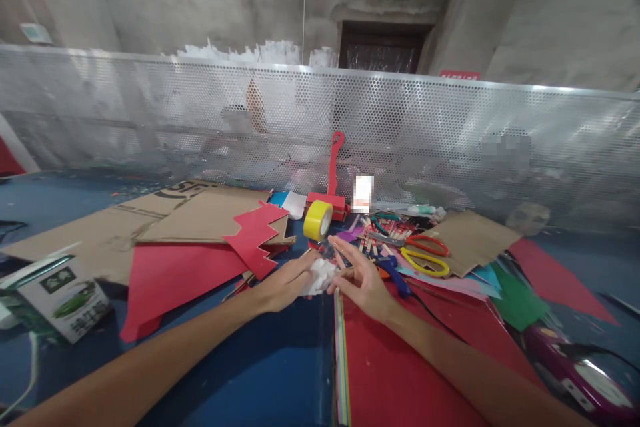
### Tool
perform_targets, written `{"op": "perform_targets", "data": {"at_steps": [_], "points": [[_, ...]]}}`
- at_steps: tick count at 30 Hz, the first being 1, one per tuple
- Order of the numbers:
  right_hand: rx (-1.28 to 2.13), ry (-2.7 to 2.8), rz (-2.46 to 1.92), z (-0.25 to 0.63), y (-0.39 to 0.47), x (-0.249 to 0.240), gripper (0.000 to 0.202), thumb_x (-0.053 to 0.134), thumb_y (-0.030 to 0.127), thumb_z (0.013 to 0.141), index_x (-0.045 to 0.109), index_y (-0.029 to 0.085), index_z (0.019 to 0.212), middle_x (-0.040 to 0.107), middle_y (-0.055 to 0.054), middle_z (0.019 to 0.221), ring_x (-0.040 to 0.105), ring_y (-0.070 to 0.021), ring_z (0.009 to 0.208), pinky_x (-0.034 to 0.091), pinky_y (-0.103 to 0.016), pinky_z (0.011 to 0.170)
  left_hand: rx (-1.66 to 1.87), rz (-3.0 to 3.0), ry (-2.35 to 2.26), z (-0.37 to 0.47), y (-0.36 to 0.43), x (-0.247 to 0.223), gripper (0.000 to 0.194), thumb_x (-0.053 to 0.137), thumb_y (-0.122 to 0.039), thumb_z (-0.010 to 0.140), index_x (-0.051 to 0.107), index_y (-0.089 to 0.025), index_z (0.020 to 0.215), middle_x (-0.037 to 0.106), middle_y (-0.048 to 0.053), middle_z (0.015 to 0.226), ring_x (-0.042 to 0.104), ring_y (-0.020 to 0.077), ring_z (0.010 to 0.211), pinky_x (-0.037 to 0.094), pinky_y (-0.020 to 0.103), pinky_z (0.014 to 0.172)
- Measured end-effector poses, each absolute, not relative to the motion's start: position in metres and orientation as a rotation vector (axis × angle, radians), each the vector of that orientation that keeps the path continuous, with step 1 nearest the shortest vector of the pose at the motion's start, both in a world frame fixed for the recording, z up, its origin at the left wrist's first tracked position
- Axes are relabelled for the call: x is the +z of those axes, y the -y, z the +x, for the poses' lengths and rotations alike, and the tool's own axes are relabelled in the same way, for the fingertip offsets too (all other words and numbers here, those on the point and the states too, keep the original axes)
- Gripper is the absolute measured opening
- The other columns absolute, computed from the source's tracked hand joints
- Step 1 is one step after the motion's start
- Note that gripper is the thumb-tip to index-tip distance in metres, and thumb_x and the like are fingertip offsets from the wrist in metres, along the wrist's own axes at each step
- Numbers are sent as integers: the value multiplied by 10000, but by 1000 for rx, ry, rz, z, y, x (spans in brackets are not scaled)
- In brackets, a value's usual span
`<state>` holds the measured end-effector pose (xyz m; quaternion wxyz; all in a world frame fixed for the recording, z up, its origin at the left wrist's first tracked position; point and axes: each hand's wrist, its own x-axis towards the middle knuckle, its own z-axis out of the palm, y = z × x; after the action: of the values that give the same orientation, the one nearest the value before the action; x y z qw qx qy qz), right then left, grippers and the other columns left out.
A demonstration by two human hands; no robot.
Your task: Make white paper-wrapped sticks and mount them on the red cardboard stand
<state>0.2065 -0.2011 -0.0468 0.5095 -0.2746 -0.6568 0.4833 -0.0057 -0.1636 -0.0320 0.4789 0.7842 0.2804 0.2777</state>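
Note:
Over the middle of the blue table, a crumpled piece of white tissue or paper sits between my two hands. My left hand is closed on its left side, with the fingers bent over it. From the right, my right hand holds its edge between the thumb and curled fingers, while the index finger stretches forward. A yellow roll of tape stands just beyond my fingertips. Right of my right hand lies a blue glue gun with a black cord. What lies under the white piece is hidden.
Red zigzag-cut paper and cardboard lie left. Scissors with yellow handles rest among sticks and paper scraps. A red paper stack is front right, a boxed carton far left. A perforated metal screen bounds the back.

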Motion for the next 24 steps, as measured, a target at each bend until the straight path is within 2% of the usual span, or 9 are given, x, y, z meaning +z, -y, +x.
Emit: {"op": "perform_targets", "data": {"at_steps": [2, 4, 9, 12, 15, 18, 21, 24], "points": [[1155, 1589, -650, 207, 201, -47, 661, 656, 288, 874, 367, 377, 1463, 238, -110, 1614, 700, -112, 725, 538, -216, 528, 677, 1978, -703, -7, 167, -28, 387, 403, -443, 961, 556, -207, 1228, 616, 45, 852, 538, 176, 639, 448, 283, 599], [1155, 1592, -639, 207, 201, -47, 653, 656, 276, 875, 377, 380, 1457, 240, -104, 1613, 695, -108, 722, 538, -219, 535, 685, 2063, -695, -7, 170, -23, 397, 404, -468, 966, 564, -208, 1219, 625, 55, 890, 549, 191, 707, 443, 281, 645], [1177, 1568, -637, 206, 202, -45, 661, 658, 260, 869, 379, 384, 1456, 245, -97, 1611, 685, -106, 718, 530, -216, 521, 618, 2322, -613, -4, 172, -17, 407, 627, -545, 846, 610, -186, 1036, 624, 86, 1003, 566, 241, 870, 423, 294, 758], [1180, 1554, -646, 206, 202, -43, 660, 654, 280, 867, 377, 373, 1460, 243, -102, 1612, 694, -116, 727, 534, -220, 519, 592, 2324, -596, -2, 168, -20, 400, 609, -549, 860, 611, -181, 1018, 623, 84, 984, 566, 231, 859, 417, 288, 757], [1164, 1559, -635, 207, 201, -43, 668, 660, 288, 860, 379, 363, 1461, 255, -113, 1607, 693, -112, 717, 543, -224, 530, 594, 2202, -656, -2, 164, -24, 416, 602, -549, 870, 592, -174, 1050, 609, 61, 942, 554, 198, 816, 422, 276, 719], [1130, 1550, -630, 208, 200, -44, 657, 657, 278, 861, 390, 362, 1455, 266, -118, 1601, 692, -106, 703, 544, -228, 535, 575, 1962, -713, -3, 160, -26, 530, 618, -572, 850, 532, -183, 1199, 560, 14, 852, 499, 134, 682, 409, 244, 604], [1101, 1543, -649, 209, 199, -45, 639, 647, 257, 863, 407, 360, 1446, 278, -115, 1596, 694, -103, 692, 552, -242, 559, 483, 1704, -675, -5, 157, -26, 743, 731, -569, 750, 438, -215, 1333, 511, -27, 811, 385, 72, 565, 324, 187, 466], [1104, 1541, -652, 209, 199, -45, 640, 641, 240, 859, 410, 365, 1443, 285, -110, 1594, 692, -97, 681, 541, -231, 541, 497, 1572, -646, -8, 155, -24, 894, 864, -445, 624, 411, -234, 1366, 538, -8, 924, 373, 47, 570, 295, 157, 425]]}}
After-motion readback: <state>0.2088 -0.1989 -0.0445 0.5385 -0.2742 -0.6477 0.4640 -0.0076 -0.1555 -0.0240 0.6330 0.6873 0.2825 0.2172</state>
